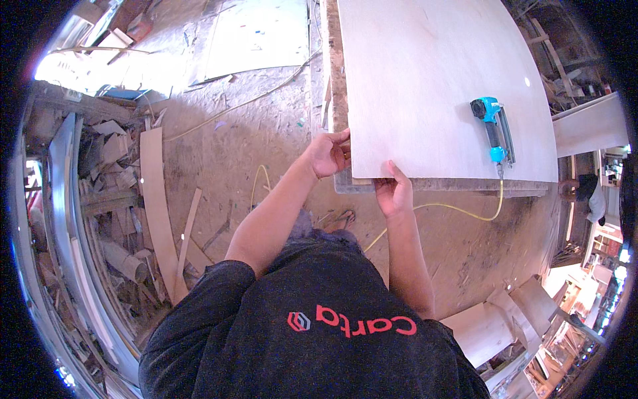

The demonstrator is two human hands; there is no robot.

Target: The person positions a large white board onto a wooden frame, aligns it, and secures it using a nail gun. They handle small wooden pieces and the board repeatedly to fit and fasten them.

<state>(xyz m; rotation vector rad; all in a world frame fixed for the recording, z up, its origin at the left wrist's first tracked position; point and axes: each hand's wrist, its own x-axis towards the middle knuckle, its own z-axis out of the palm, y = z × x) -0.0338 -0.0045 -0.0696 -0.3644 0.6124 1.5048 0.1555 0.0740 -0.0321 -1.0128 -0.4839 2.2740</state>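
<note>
A large pale plywood sheet (pixel 432 86) lies on a workbench, its near left corner between my two hands. My left hand (pixel 327 155) is at the sheet's left edge close to that corner, its fingers curled in against the edge and partly hidden. At the near edge, my right hand (pixel 395 193) grips the sheet with the thumb on top and the fingers underneath. A teal and black nail gun (pixel 493 133) rests on the sheet to the right of my hands. From its handle end a yellow air hose (pixel 458 210) drops over the near edge.
The worn bench edge (pixel 338 80) shows along the sheet's left side. Wood offcuts (pixel 116 179) and long boards (pixel 154 206) crowd the left. Another pale panel (pixel 256 36) lies on the floor ahead. More boards (pixel 488 326) are at the lower right. A hose also crosses the floor.
</note>
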